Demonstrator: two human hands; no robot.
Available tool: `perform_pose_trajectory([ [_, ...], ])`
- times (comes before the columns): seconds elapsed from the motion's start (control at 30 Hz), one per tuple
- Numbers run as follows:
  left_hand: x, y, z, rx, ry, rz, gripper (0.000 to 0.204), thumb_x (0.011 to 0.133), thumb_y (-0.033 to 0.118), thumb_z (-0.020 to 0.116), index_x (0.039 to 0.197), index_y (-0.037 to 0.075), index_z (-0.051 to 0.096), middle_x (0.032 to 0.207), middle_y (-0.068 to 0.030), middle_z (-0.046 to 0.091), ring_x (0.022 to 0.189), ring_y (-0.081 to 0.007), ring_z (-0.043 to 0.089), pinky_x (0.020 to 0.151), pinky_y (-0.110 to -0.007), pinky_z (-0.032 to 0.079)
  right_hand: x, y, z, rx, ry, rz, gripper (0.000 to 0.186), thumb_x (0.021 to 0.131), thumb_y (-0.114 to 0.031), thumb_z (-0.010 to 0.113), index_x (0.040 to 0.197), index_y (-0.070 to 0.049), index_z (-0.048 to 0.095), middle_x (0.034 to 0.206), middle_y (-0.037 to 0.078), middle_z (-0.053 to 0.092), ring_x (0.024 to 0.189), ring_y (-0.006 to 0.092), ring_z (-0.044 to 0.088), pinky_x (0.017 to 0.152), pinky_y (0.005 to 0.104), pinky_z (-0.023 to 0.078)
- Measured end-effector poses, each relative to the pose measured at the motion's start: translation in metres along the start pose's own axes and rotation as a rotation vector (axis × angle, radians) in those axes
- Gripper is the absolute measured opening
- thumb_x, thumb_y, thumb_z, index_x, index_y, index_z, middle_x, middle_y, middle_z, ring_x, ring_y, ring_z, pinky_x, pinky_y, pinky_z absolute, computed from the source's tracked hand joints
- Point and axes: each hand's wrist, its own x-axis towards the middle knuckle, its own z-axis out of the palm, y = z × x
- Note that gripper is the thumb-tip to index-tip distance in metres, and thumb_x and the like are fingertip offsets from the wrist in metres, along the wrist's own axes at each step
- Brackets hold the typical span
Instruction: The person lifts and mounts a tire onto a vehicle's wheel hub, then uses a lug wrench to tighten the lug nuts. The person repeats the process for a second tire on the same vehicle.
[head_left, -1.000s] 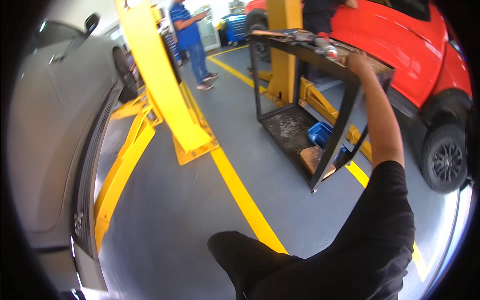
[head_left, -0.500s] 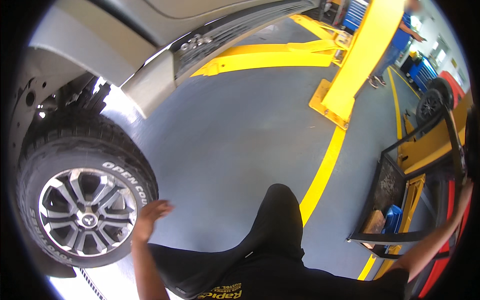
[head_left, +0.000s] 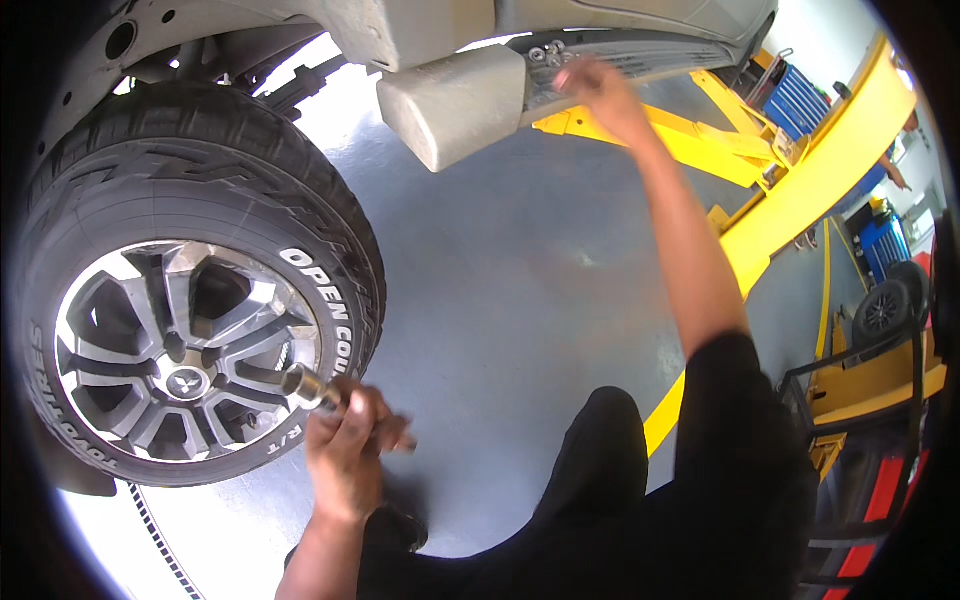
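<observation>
My left hand [head_left: 345, 450] is closed around a shiny metal socket [head_left: 305, 385], its round end pointing at the wheel; the rest of the tool is hidden in my fingers. Beside it stands a large wheel [head_left: 185, 385] with a multi-spoke silver and dark rim and a white-lettered black tyre [head_left: 310, 185]. My right hand [head_left: 597, 85] reaches far forward to the vehicle's side step [head_left: 660, 62]. Several small shiny lug nuts [head_left: 545, 53] lie on that step, just left of my fingers. Motion blurs this hand, so I cannot make out its grip.
A yellow lift arm [head_left: 660, 140] runs under the vehicle to a yellow lift post [head_left: 810, 210]. The step's beige end piece [head_left: 450, 105] juts out above the grey floor. At right are a black-framed cart [head_left: 860, 430], a spare wheel [head_left: 885, 310] and blue tool cabinets [head_left: 797, 100].
My right hand has left the cart at right and swung forward to the nuts on the step. My left hand now shows a socket in it. The view has shifted left, toward the wheel.
</observation>
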Motion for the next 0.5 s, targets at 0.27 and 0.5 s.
perform_pose_trajectory([
  [0.27,-0.061,0.023,-0.057,0.245,-0.092,-0.085,0.029,0.094,0.023,0.072,0.083,-0.002,0.062,0.064,-0.0097,0.062,0.044,-0.0081,0.045,0.042,-0.024,0.033,0.139,0.126,0.008,-0.633,-0.089,0.465,0.125,0.066,-0.082,0.070,0.160,-0.016,0.023,0.163,0.024,0.023,0.152,0.0369,0.020,0.123,0.0467,0.024],
  [0.5,-0.076,0.010,-0.074,0.308,0.171,-0.137,0.040,0.091,0.032,0.074,0.077,0.000,0.055,0.049,-0.0047,0.046,0.037,-0.0104,0.039,0.039,-0.028,0.042,0.150,0.125,0.044,-0.772,0.009,0.296,0.074,0.083,-0.061,0.064,0.138,-0.012,0.056,0.150,0.017,0.048,0.138,0.0368,0.045,0.114,0.0480,0.036],
])
